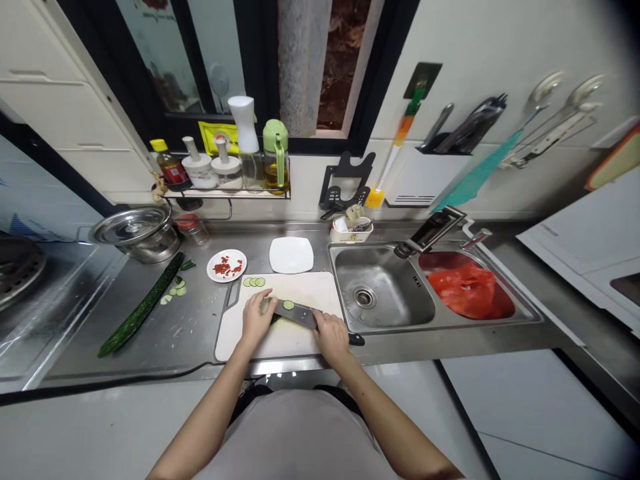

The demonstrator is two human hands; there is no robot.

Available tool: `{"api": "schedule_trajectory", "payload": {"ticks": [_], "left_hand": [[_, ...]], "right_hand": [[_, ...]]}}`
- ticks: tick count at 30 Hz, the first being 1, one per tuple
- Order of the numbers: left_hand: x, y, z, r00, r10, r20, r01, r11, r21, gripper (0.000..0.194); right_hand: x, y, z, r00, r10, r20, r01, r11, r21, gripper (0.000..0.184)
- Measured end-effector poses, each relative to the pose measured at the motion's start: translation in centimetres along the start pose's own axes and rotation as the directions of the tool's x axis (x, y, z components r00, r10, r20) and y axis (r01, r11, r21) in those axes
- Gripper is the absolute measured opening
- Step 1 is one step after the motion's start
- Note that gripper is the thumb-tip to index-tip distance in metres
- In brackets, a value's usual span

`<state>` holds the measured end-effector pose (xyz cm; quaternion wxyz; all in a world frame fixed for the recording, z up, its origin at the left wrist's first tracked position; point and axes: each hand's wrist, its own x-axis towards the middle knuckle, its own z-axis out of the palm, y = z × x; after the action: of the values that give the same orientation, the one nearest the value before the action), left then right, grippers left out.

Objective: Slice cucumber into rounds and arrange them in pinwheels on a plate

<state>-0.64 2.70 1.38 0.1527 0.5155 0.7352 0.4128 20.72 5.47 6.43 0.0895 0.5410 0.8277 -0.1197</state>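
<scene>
My right hand (pixel 333 335) is wrapped round the black handle of a kitchen knife (pixel 303 316), and its blade points left, low over the white cutting board (pixel 295 347). A round cucumber slice (pixel 289 305) clings to the blade. At the blade's left end, my left hand (pixel 257 319) is curled with thumb and fingers close together. It grips a dark green cucumber piece (pixel 275 319), mostly hidden by hand and blade. Several cucumber slices (pixel 254 282) lie in an overlapping row at the board's upper left corner.
A whole cucumber (pixel 143 307) and cucumber scraps (pixel 177 289) lie left of the board. Behind it stand a plate of chopped red bits (pixel 216 272) and a white plate (pixel 291 255). The sink (pixel 385 320) is at right, with a red plastic bag (pixel 465 291) in its second basin.
</scene>
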Motion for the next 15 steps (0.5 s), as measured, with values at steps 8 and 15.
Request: {"api": "schedule_trajectory", "payload": {"ticks": [8, 15], "left_hand": [[1.2, 2.3, -0.7, 0.958, 0.084, 0.274, -0.145, 0.967, 0.209, 0.03], [1.0, 2.5, 0.3, 0.951, 0.038, 0.307, -0.061, 0.996, 0.065, 0.014]], "right_hand": [[-0.1, 0.5, 0.2, 0.995, -0.065, -0.081, 0.061, 0.996, -0.058, 0.044], [-0.4, 1.0, 0.9, 0.989, -0.081, -0.12, 0.07, 0.993, -0.096, 0.04]]}}
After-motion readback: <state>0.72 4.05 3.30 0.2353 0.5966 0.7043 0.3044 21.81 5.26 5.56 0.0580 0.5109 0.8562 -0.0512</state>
